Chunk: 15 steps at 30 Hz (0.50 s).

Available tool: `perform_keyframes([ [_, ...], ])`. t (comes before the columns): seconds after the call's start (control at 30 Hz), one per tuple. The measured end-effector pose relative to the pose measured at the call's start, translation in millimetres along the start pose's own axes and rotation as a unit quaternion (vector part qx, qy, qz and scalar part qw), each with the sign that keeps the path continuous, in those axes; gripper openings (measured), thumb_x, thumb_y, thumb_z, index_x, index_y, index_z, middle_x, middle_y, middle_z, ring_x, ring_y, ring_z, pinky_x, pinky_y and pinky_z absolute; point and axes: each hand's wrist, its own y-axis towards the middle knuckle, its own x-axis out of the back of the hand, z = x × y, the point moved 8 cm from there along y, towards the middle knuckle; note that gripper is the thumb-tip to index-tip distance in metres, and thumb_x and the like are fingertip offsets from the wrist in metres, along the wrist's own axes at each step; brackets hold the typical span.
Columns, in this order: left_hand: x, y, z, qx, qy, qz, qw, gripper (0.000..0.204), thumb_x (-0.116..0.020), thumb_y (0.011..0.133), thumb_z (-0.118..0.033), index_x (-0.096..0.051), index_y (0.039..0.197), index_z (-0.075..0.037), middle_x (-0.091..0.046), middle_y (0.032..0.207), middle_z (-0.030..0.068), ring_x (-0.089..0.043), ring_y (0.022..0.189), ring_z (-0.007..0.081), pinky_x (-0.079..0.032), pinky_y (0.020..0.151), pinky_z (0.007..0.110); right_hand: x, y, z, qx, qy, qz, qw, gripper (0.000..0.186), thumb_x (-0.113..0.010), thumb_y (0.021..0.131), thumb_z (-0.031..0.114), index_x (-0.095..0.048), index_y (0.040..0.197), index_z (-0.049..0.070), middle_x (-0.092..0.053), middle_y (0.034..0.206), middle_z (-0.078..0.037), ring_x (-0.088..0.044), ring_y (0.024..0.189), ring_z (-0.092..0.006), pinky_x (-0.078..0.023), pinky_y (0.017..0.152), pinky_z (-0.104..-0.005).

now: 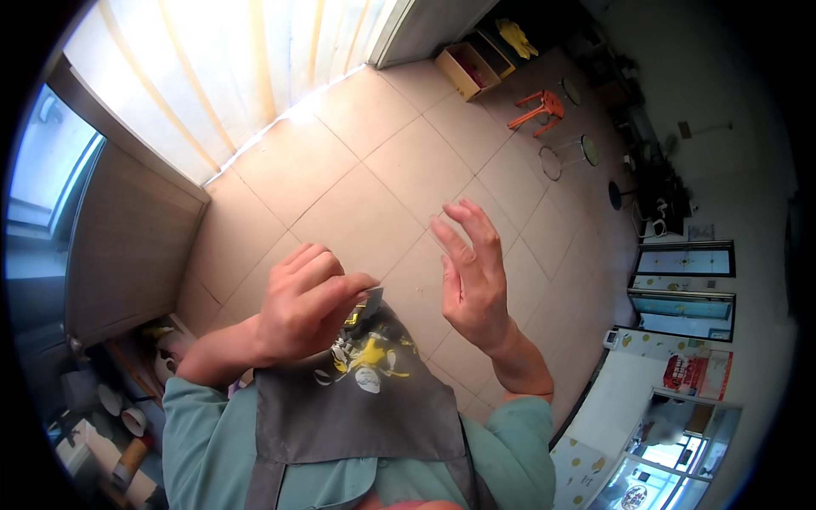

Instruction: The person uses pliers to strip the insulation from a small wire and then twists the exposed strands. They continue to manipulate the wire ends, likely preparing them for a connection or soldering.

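Observation:
My left hand (302,302) is closed in a pinch on a small flat dark object (369,302), in front of the dark apron (348,425) on my chest; whether it is separate from the apron is unclear. The apron has a yellow and white printed figure. My right hand (472,272) is raised at the right of it, fingers apart and slightly bent, holding nothing, with the tiled floor behind it.
Orange and round stools (552,104) and a cardboard box (463,72) stand at the back right. A pale curtain (212,76) and wooden door (127,246) are at left. Items crowd the lower left (127,429); a counter (620,378) runs along the right.

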Motion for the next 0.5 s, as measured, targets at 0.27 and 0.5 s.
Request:
perform_keyframes([
  [0.27,-10.5,-10.9,5.9,0.121,-0.14,0.049,0.982,0.014,-0.068,0.094,-0.002,-0.075,0.106,-0.005,-0.051,0.081,0.0089,-0.054,0.074,0.0242,-0.044,0.064,0.036,-33.1,-36.8,-36.9,-0.232,0.62,0.012,0.749,0.035,-0.056,0.083,-0.014,-0.06,0.113,0.003,-0.059,0.115,-0.012,-0.059,0.11,-0.0266,-0.048,0.099,-0.0423],
  [0.5,-19.5,-9.1,5.0,0.169,-0.198,0.116,0.958,0.016,-0.06,0.1,-0.002,-0.074,0.107,-0.002,-0.054,0.088,0.0101,-0.055,0.079,0.0216,-0.046,0.07,0.034,-38.2,-40.3,-36.6,-0.219,0.837,0.02,0.502,0.023,-0.052,0.074,-0.001,-0.048,0.094,0.011,-0.049,0.094,-0.005,-0.054,0.092,-0.0216,-0.045,0.087,-0.0377],
])
